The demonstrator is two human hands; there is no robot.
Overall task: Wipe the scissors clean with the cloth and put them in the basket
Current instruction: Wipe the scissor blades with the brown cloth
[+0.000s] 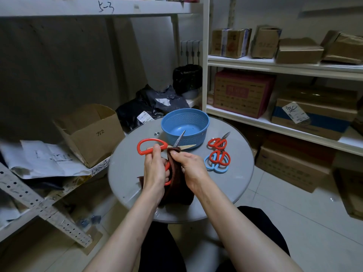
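Note:
Over the round grey table [125, 173], my left hand [154, 169] grips the red-handled scissors [149, 146] by their handles. Their blades are spread apart and point right, toward the basket. My right hand [188, 163] pinches a dark brown cloth [176, 185] around the blades near the pivot; the rest of the cloth hangs down onto the table. A blue perforated basket [184, 124] stands at the far side of the table, with nothing in it. To the right lie more scissors: a red-handled pair [218, 143] and a red pair stacked on a light blue pair [217, 160].
An open cardboard box [90, 132] and papers sit on the low shelf at left. Dark plastic bags [149, 107] lie behind the table. White shelving at right holds several cardboard boxes [243, 93]. The floor is pale tile.

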